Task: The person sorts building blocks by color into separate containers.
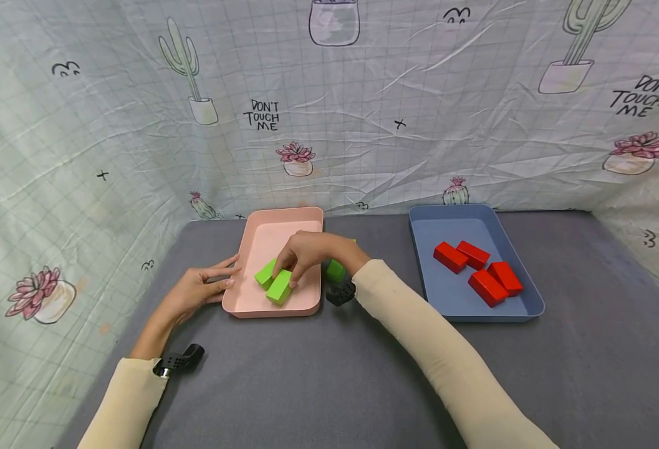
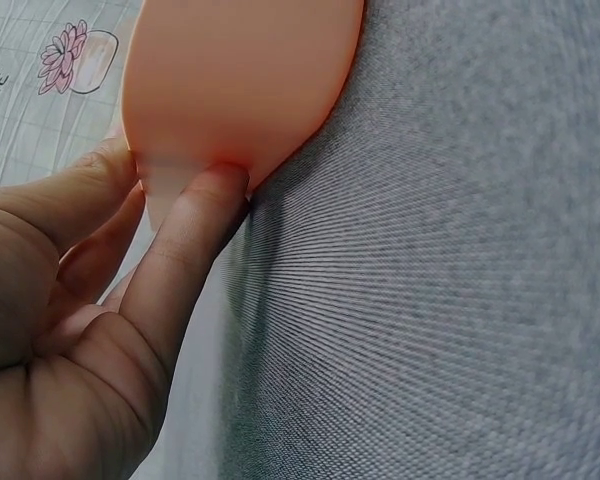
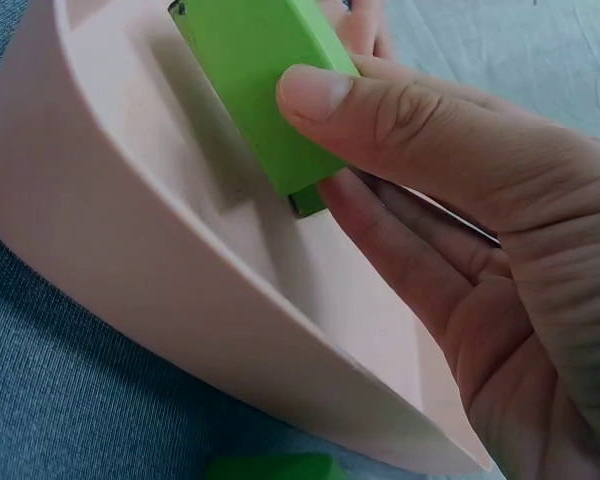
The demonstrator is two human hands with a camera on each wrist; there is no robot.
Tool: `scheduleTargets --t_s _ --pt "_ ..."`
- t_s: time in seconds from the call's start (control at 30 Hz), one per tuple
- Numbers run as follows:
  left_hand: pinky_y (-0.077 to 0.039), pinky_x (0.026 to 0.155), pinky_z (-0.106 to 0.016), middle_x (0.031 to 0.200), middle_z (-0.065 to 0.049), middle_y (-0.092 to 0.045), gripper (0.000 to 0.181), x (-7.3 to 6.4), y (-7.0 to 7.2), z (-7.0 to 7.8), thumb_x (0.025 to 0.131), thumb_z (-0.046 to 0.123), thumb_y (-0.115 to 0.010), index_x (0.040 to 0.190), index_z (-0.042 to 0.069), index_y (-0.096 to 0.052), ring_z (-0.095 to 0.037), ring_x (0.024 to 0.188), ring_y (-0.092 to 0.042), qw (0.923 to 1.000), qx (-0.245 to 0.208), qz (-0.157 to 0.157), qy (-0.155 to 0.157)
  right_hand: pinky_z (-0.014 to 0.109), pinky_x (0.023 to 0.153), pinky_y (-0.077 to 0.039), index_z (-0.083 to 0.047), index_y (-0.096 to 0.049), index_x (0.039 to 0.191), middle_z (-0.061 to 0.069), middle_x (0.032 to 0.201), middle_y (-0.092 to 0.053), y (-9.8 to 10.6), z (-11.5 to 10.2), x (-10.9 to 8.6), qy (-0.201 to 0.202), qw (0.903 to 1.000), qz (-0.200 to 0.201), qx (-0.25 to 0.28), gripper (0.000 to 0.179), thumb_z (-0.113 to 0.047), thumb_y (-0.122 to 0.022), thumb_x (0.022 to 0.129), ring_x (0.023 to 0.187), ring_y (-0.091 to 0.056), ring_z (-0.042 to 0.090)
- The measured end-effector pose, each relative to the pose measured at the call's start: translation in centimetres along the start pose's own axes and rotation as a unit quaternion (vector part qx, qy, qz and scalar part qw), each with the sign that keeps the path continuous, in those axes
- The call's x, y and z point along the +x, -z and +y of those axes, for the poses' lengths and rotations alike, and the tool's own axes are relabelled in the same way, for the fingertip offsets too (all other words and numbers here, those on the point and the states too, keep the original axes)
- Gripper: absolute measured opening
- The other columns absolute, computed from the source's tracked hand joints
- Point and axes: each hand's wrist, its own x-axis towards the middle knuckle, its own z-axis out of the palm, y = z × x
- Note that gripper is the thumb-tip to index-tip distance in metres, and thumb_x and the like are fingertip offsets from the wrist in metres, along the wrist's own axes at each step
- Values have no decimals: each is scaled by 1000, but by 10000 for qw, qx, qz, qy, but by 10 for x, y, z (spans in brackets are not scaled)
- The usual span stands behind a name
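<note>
My right hand (image 1: pixel 307 251) is over the pink tray (image 1: pixel 284 218) and pinches a green block (image 1: pixel 279 287) between thumb and fingers. In the right wrist view the thumb presses on the broad face of this green block (image 3: pixel 255 90). Another green block (image 1: pixel 265 274) is in the tray, just beside the held one and partly hidden by it. With its fingers nearly straight, my left hand (image 1: pixel 197 290) touches the tray's left wall. The left wrist view shows fingertips against the outer side of the pink tray (image 2: pixel 240 80).
On the grey tabletop (image 1: pixel 284 380), right of the pink tray, a green block (image 1: pixel 336 270) is partly covered by my right forearm; a bit of green shows behind the arm. Farther right stands a blue tray (image 1: pixel 436 224) with several red blocks (image 1: pixel 487 287). A printed cloth (image 1: pixel 363 125) hangs behind.
</note>
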Motion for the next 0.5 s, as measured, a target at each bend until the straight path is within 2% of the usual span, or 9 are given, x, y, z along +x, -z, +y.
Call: scheduleTargets --t_s 0.2,0.5 --pt "-57 89 -30 165 -11 -27 49 0 1 1 99 11 -67 142 -6 -54 4 121 -56 10000 -51 -55 55 19 92 -53 -11 -78 118 1 115 -76 0 -4 9 150 9996 -104 211 36 -14 -86 83 106 -68 2" --pt "-57 89 -29 165 -8 -26 49 2 4 0 99 13 -67 143 -5 -53 6 123 -53 9999 -7 -97 121 18 91 -53 -9 -77 118 1 112 -76 0 -8 24 352 9992 -176 86 35 -13 -85 84 103 -68 2"
